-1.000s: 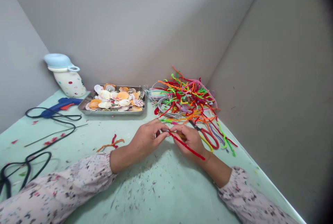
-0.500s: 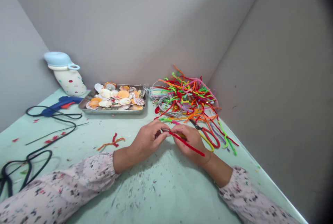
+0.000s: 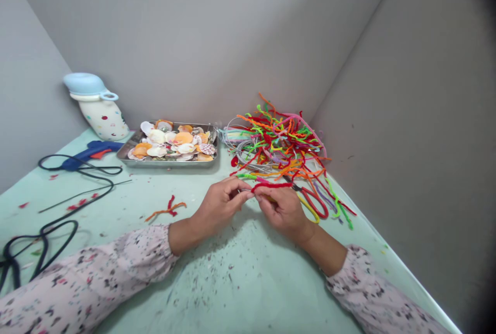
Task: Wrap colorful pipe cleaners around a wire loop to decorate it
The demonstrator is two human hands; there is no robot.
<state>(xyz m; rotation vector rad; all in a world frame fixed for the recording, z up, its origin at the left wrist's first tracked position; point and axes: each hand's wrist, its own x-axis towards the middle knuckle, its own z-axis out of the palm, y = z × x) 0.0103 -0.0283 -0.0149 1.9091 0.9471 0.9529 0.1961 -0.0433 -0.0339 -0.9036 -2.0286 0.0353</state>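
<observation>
My left hand [image 3: 222, 202] is closed in a pinch on a thin grey wire [image 3: 245, 190], which shows between its thumb and forefinger. Almost touching it, my right hand [image 3: 282, 209] pinches at the near end of a fuzzy red pipe cleaner [image 3: 273, 185]. From the meeting fingertips, that pipe cleaner runs rightward above the right hand's knuckles. Its hold on the wire is hidden by the fingers. Just beyond the right hand lie scissors [image 3: 316, 202] with red and yellow handles, partly covered.
A heap of coloured pipe cleaners [image 3: 281, 137] with coiled grey wire [image 3: 244, 155] lies behind my hands. Left of it stands a metal tray [image 3: 170, 164] of seashells. Farther left are a bottle [image 3: 103, 117], a blue glue gun [image 3: 91, 155], a dark cord [image 3: 104, 189] and a twisted orange-red piece [image 3: 168, 210].
The free end of the red pipe cleaner has swung from across the front of my right hand up to above its knuckles. Both hands stay in nearly the same place.
</observation>
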